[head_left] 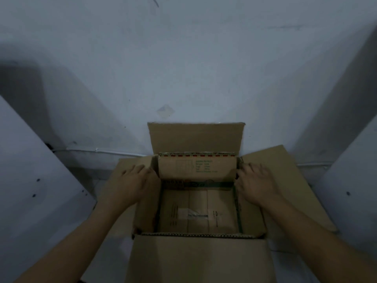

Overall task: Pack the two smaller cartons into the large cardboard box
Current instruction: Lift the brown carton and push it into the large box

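Left hand (137, 183) and right hand (256, 183) spreading flat, fingers extended, pressing against ends of smaller brown printed carton (196, 169), gripping nothing else. Carton sitting at far side inside large open brown cardboard box (195, 254), flaps splaying outward. Box resting on pale grey floor (98, 111); dim room, white panels (30, 180) leaning either side.

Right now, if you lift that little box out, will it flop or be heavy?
Probably stiff: the smaller carton keeps flat, square corrugated faces. Weight is hard to judge, though both hands, left hand and right hand, flank it.
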